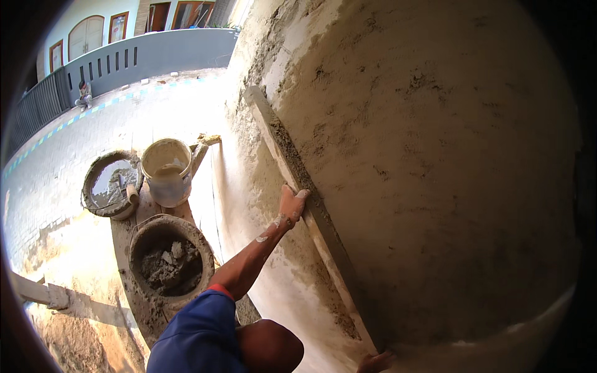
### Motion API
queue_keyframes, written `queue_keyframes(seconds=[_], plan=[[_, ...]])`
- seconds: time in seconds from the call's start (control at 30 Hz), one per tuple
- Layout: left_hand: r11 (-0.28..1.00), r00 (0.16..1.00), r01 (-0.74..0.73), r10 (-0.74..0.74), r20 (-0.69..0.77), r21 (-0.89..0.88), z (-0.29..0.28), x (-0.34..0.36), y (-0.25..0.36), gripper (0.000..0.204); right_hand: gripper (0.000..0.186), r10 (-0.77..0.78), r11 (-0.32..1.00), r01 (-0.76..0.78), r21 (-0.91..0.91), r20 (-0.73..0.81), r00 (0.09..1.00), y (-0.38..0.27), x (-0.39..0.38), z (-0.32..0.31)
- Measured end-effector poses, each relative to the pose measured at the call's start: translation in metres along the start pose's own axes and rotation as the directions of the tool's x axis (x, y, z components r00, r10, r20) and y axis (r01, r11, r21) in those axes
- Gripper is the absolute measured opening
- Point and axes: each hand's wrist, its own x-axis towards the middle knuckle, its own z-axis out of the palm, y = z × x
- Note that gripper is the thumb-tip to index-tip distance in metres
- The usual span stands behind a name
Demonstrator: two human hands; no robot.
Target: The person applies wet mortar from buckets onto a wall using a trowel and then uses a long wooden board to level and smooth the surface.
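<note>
A long plastering straightedge [336, 258] lies slantwise against the mortar-coated wall [448, 161], with wet mortar clinging along its upper part. My left hand [293, 204] is closed around it near the middle, mortar smeared on the fingers and wrist. At the lower end of the straightedge, my right hand [376, 362] grips it; only part of that hand shows at the bottom edge. The wall is smoother and darker to the right of the tool, rougher along its left side.
Left of me, a plank platform [127, 248] holds a mortar bucket [171, 261], a pale plastic bucket [168, 174] and a round tub [112, 186] with water and a wooden-handled tool [132, 194]. Far below, a person [84, 96] sits by a grey fence [155, 56].
</note>
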Motion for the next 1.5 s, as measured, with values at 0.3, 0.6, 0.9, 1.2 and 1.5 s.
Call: queue_keyframes(seconds=[0.3, 0.6, 0.9, 1.2, 1.5], plan=[[0.983, 0.982, -0.166, 0.172, 0.075, -0.080, 0.041, 0.028, 0.167, 0.032, 0.048, 0.303, 0.834, -0.329, 0.442, 0.132, 0.944, 0.042, 0.104, -0.087], [0.996, 0.992, -0.085, 0.088, 0.090, -0.038, 0.068, 0.019, 0.239, 0.055, 0.058, 0.184, 0.936, -0.102, 0.336, -0.220, 0.958, 0.072, 0.131, -0.111], [0.992, 0.994, 0.104, -0.103, 0.017, -0.074, 0.039, -0.025, 0.047, 0.047, 0.051, 0.017, 0.970, -0.020, 0.242, 0.016, 1.000, 0.108, 0.068, -0.060], [0.998, 0.997, -0.061, 0.062, -0.044, 0.019, 0.035, 0.064, 0.151, 0.052, 0.043, 0.014, 0.982, -0.014, 0.188, 0.000, 1.000, 0.057, 0.131, -0.120], [0.995, 0.997, 0.012, -0.005, 0.075, -0.094, 0.013, 0.105, 0.214, 0.053, 0.052, 0.001, 0.944, 0.069, 0.322, -0.212, 0.977, 0.028, 0.180, -0.148]])
